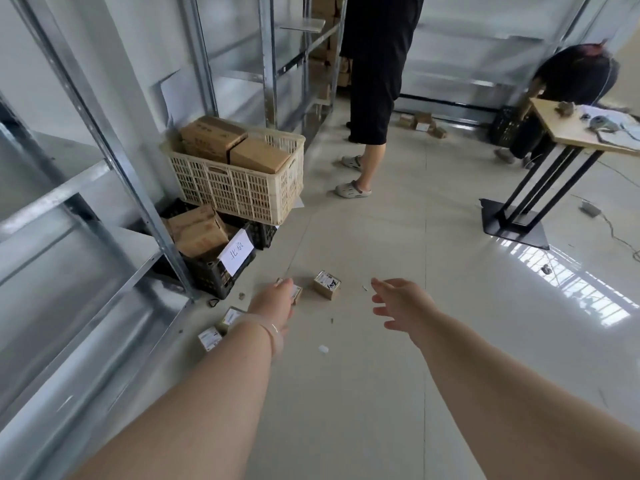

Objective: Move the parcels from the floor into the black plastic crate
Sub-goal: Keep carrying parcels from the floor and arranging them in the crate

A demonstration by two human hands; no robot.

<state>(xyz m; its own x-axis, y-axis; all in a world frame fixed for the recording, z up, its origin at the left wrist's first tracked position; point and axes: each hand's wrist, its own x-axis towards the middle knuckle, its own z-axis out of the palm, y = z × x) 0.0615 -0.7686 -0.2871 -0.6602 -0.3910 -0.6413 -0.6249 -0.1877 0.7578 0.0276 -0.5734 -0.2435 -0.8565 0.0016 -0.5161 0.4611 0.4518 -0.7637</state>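
The black slatted plastic crate (211, 277), holding brown cartons (197, 230), sits ahead-left. The left hand (273, 299) covers one small brown cardboard parcel (297, 294) on the floor; any grip is hidden. The right hand (398, 303), fingers spread, holds nothing. A squarish labelled parcel (327, 285) lies between both hands.

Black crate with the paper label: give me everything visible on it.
The black crate looks like lattice-walled plastic, upright on the floor beside the metal shelving post. A white paper label with handwritten characters leans on its near rim. Brown cardboard boxes fill it, tilted, above the rim. The left hand and right hand are clear of it.
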